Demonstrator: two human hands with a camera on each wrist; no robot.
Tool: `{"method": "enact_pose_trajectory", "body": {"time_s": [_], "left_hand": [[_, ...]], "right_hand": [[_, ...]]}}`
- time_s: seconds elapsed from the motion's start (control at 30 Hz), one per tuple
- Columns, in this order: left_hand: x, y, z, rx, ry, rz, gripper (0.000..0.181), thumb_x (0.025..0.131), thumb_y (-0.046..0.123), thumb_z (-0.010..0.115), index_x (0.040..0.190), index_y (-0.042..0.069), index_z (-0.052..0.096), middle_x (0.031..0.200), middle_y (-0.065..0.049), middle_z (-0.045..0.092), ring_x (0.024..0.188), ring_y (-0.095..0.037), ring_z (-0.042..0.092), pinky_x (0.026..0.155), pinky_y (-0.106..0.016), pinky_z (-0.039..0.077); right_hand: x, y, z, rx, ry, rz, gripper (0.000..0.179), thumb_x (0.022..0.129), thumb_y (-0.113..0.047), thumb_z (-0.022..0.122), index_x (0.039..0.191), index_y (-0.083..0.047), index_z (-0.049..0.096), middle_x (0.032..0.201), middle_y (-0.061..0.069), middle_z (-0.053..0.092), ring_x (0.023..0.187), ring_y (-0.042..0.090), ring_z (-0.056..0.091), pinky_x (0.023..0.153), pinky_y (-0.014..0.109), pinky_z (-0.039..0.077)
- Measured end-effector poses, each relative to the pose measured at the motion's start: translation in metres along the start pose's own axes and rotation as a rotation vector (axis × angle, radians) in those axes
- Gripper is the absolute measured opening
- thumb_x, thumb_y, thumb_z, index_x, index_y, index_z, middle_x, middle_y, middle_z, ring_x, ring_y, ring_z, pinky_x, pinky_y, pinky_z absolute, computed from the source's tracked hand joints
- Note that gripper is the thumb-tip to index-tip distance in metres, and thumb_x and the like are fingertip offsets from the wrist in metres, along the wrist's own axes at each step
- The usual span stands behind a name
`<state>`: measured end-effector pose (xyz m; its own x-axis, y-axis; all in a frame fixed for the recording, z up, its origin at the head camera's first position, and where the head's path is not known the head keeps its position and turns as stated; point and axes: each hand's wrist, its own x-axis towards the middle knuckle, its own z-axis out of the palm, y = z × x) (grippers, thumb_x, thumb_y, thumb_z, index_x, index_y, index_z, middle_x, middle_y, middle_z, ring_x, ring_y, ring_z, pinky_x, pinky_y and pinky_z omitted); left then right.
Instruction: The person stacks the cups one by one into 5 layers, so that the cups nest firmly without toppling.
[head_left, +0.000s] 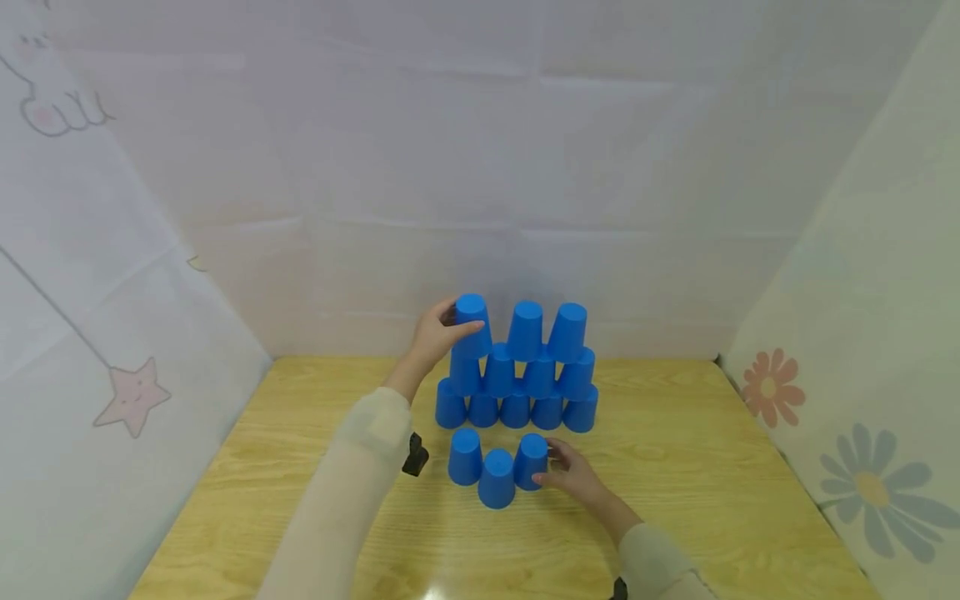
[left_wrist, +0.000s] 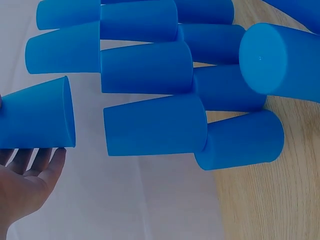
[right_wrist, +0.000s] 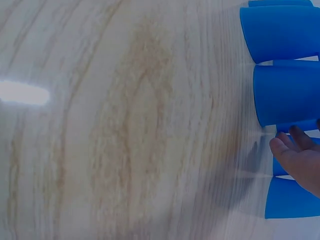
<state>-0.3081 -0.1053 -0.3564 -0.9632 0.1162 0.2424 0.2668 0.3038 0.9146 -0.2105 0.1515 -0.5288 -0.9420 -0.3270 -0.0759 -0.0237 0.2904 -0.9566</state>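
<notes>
My left hand [head_left: 435, 337] grips an upside-down blue cup [head_left: 472, 307] at the upper left of the stack. In the left wrist view this cup [left_wrist: 37, 117] is apart from the row beneath it. Two more blue cups [head_left: 527, 330] stand on the second row [head_left: 498, 372], above a bottom row [head_left: 515, 412] of several cups. In front of the stack, my right hand [head_left: 576, 477] holds the rightmost of three inverted cups [head_left: 531, 458], thumb on its near side. Right wrist fingers [right_wrist: 284, 150] partly cover the blue cups behind them.
The front middle cup [head_left: 497, 483] and front left cup [head_left: 465, 458] stand close together on the wooden table [head_left: 660, 467]. A white cloth wall [head_left: 495, 183] rises behind the stack, with printed cloth [head_left: 847, 350] at the sides.
</notes>
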Motion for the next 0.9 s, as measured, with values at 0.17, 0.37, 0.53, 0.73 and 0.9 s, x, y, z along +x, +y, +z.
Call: {"method": "enact_pose_trajectory", "body": {"time_s": [0.17, 0.37, 0.53, 0.73, 0.9], "left_hand": [[0.005, 0.002, 0.006, 0.024, 0.022, -0.031, 0.061, 0.075, 0.034, 0.066, 0.127, 0.012, 0.042, 0.122, -0.009, 0.046, 0.110, -0.025, 0.043, 0.088, -0.041, 0.037], [0.010, -0.002, 0.013, 0.041, 0.048, -0.053, 0.059, 0.076, 0.032, 0.065, 0.127, 0.012, 0.043, 0.123, -0.010, 0.046, 0.111, -0.027, 0.042, 0.089, -0.042, 0.036], [0.011, -0.004, 0.021, 0.037, 0.035, -0.062, 0.060, 0.077, 0.032, 0.065, 0.129, 0.013, 0.041, 0.125, -0.010, 0.044, 0.113, -0.027, 0.040, 0.090, -0.042, 0.035], [0.010, -0.002, 0.027, 0.036, 0.043, -0.057, 0.060, 0.077, 0.029, 0.065, 0.129, 0.012, 0.040, 0.125, -0.010, 0.044, 0.113, -0.026, 0.041, 0.089, -0.041, 0.036], [0.009, -0.002, 0.028, 0.034, 0.048, -0.059, 0.059, 0.078, 0.027, 0.064, 0.129, 0.010, 0.040, 0.125, -0.011, 0.043, 0.114, -0.027, 0.040, 0.090, -0.041, 0.035]], "right_hand": [[0.003, 0.002, 0.005, 0.014, 0.023, 0.009, 0.067, 0.075, -0.023, 0.067, 0.130, -0.006, 0.033, 0.126, 0.017, 0.039, 0.114, 0.035, 0.036, 0.091, 0.048, 0.032], [0.006, 0.004, 0.009, 0.033, 0.045, -0.001, 0.067, 0.074, -0.026, 0.068, 0.130, -0.007, 0.034, 0.123, 0.017, 0.042, 0.110, 0.035, 0.040, 0.085, 0.046, 0.038], [0.004, -0.001, 0.011, 0.044, 0.076, -0.007, 0.066, 0.075, -0.023, 0.067, 0.130, -0.008, 0.034, 0.124, 0.018, 0.041, 0.111, 0.036, 0.040, 0.086, 0.047, 0.038], [0.006, -0.004, 0.013, 0.054, 0.112, -0.050, 0.062, 0.076, -0.018, 0.067, 0.128, -0.004, 0.036, 0.122, 0.018, 0.042, 0.112, 0.036, 0.038, 0.090, 0.048, 0.032], [0.009, -0.003, 0.017, 0.042, 0.132, -0.048, 0.059, 0.076, -0.018, 0.066, 0.126, -0.003, 0.038, 0.121, 0.017, 0.044, 0.111, 0.035, 0.039, 0.090, 0.047, 0.033]]}}
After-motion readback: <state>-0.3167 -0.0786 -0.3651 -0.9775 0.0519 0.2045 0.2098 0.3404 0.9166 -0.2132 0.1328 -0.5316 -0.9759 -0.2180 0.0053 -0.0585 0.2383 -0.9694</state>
